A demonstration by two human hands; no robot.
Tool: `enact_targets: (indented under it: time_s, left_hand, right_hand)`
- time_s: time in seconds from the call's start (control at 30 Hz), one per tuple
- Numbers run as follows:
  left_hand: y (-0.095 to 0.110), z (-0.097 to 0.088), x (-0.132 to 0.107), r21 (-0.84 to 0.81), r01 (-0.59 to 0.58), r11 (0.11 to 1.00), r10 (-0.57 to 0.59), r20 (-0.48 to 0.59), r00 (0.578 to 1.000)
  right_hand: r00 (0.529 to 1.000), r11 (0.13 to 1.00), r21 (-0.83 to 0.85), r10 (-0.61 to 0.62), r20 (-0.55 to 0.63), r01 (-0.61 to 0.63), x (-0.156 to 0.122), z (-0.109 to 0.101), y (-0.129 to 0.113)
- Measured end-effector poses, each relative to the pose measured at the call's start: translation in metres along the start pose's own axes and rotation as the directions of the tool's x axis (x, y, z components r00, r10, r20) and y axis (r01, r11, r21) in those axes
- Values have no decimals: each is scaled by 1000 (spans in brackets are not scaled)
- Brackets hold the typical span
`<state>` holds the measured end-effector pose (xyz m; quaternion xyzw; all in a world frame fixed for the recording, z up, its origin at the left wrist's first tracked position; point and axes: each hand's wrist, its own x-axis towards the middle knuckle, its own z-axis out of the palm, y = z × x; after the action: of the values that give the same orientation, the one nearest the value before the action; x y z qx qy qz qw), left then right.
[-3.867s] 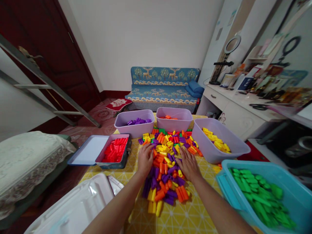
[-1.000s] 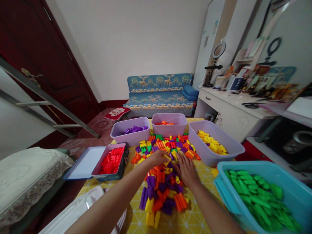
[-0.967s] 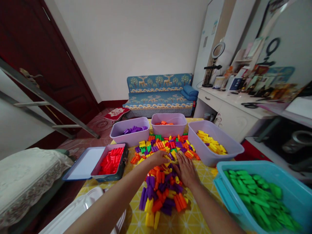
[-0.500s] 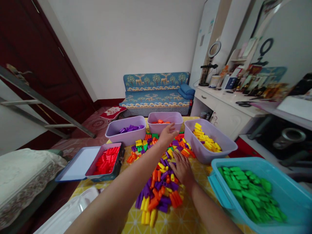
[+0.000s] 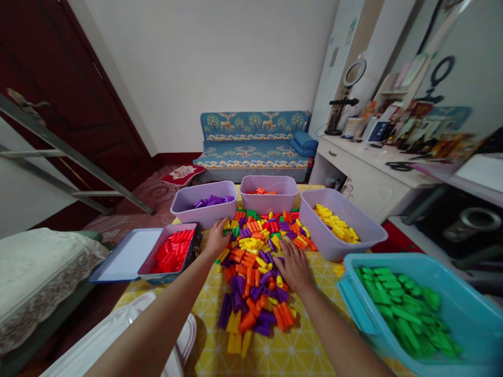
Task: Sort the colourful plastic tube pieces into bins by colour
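A mixed pile of small plastic building pieces in orange, purple, yellow, red and green lies on the table. My left hand is at the pile's left edge, its fingers apart and touching the pieces there; I see nothing held in it. On the right side of the pile rests my right hand, palm down with the fingers spread. Behind the pile stand lilac bins: one with purple pieces, a middle bin with orange pieces, and one with yellow pieces.
Red pieces fill an open tin box at left, its lid folded out. At right front is a turquoise bin holding green pieces. White lids lie at the near left. The tablecloth is yellow-patterned. A sofa stands beyond.
My left hand has moved from in front of the middle lilac bin, left and down to the pile's left edge. My right hand stays on the pile. The view has shifted slightly.
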<state>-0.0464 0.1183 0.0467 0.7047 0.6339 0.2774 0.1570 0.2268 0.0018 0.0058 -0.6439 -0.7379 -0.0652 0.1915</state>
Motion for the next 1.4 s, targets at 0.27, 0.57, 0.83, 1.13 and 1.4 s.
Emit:
enact_targets:
  time_s: [0.27, 0.57, 0.83, 1.13, 1.4]
  left_hand:
    - [1, 0, 9, 252, -49, 967, 14, 140, 990]
    - [-5, 3, 3, 312, -73, 947, 19, 171, 985]
    - [-14, -5, 6, 260, -58, 964, 28, 118, 993]
    - [-20, 8, 0, 82, -29, 996, 21, 90, 996]
    - [-24, 3, 8, -127, 203, 971, -193, 84, 977]
  right_hand:
    - [1000, 1000, -6, -6, 16, 6, 1, -2, -2]
    - [999, 1000, 1, -20, -28, 20, 0, 10, 4]
    - [999, 1000, -3, -25, -46, 25, -1, 13, 5]
    - [999, 1000, -2, -27, -36, 27, 0, 15, 7]
    - [999, 1000, 8, -27, -29, 27, 0, 13, 6]
